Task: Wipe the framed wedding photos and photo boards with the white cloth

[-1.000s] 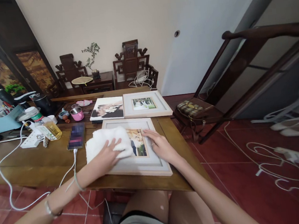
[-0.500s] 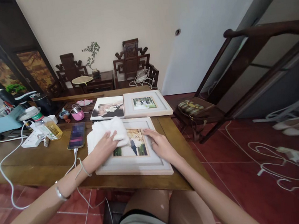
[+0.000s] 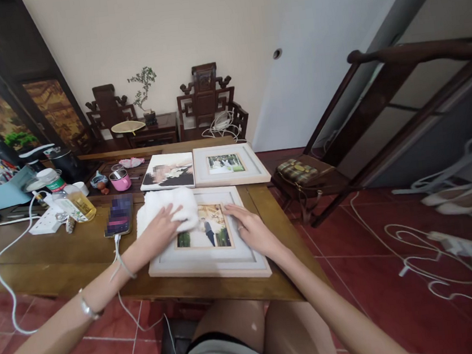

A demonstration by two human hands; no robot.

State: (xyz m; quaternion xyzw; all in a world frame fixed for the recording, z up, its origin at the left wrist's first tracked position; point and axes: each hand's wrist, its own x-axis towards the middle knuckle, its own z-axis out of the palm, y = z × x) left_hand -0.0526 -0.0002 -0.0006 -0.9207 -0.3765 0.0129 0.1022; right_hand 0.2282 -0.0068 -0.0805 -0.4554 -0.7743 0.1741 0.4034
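Head view: a white towel (image 3: pixel 160 201) is covered by the left hand (image 3: pixel 162 231), whose fingers are spread loosely over it; whether any fold is pinched beneath cannot be told. By the right hand (image 3: pixel 254 232), unclenched and with fingers extended, the right side of a pale wooden picture frame (image 3: pixel 207 260) is touched. The frame is laid face up on the wooden table (image 3: pixel 70 258), near its front edge, its upper left part hidden under the towel. Pens and other small items are held in a light blue desk organizer (image 3: pixel 1 195); yellowish liquid is contained in a clear plastic bottle (image 3: pixel 81 207) (what is inside the pink cup (image 3: pixel 120 180) cannot be made out). The frame's long axis appears to be set left to right, roughly along the table's front edge, with the bottom of its photo (image 3: pixel 208 229) turned toward the person.
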